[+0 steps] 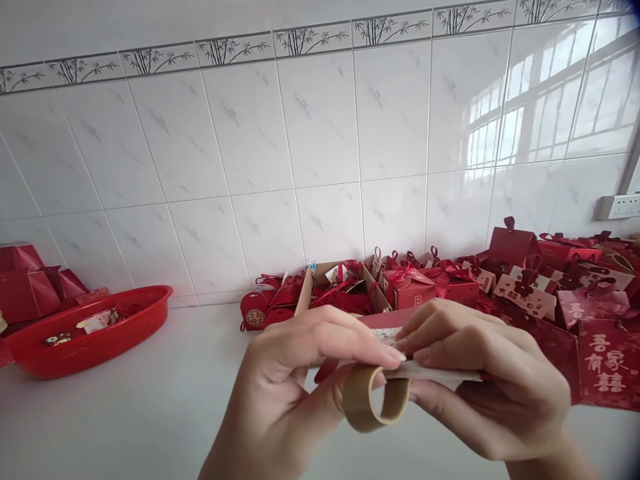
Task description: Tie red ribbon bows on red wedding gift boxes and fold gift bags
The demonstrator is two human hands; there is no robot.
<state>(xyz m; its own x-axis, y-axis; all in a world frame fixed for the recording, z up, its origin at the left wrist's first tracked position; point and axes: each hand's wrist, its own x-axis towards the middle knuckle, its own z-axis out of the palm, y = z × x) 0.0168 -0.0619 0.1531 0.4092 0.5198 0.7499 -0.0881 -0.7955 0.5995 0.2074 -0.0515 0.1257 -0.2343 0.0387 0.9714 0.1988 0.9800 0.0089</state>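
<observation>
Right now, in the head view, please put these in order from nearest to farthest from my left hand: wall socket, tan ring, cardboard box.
From your left hand:
1. Tan ring, touching the hand.
2. Cardboard box, behind the hand.
3. Wall socket, far to the right.

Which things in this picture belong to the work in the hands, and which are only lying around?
In the work:
brown ring, at the left hand
pale flat piece, in the right hand

Apparently only lying around, as no hand touches them:
red basin
open cardboard box of red pieces
red boxes at right
</observation>
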